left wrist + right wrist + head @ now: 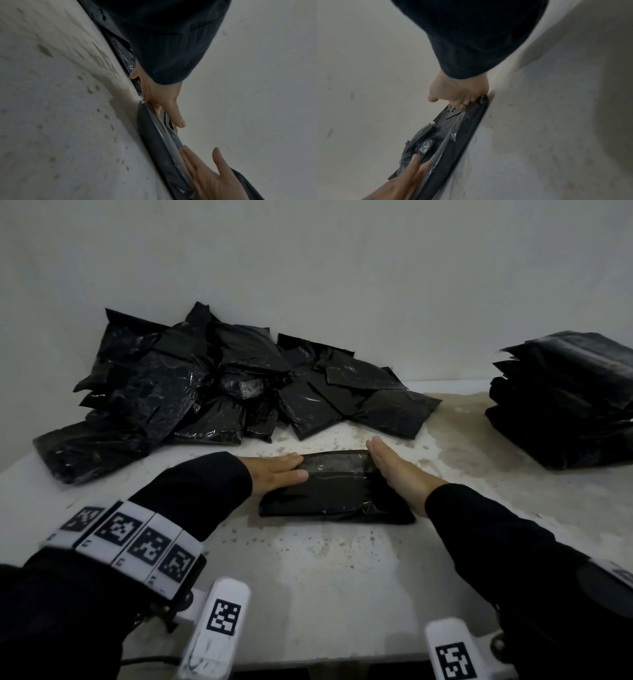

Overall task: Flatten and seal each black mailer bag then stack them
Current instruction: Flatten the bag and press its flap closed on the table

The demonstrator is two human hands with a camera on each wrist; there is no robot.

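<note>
One black mailer bag (335, 494) lies flat on the white table (308, 577) in front of me, its glossy flap folded over along the far edge. My left hand (284, 470) lies flat on the flap's left end with straight fingers. My right hand (387, 467) stands on its edge, fingers straight, and presses on the flap's right end. In the left wrist view, the left hand (164, 102) rests on the bag (152, 142), with the right hand (205, 171) opposite. The right wrist view shows the right hand (458, 92) on the bag (458, 135).
A loose heap of crumpled black mailer bags (205, 392) fills the back left against the wall. A neat stack of flattened bags (565, 402) stands at the right edge. Bare stained tabletop lies between the stack and the centre bag.
</note>
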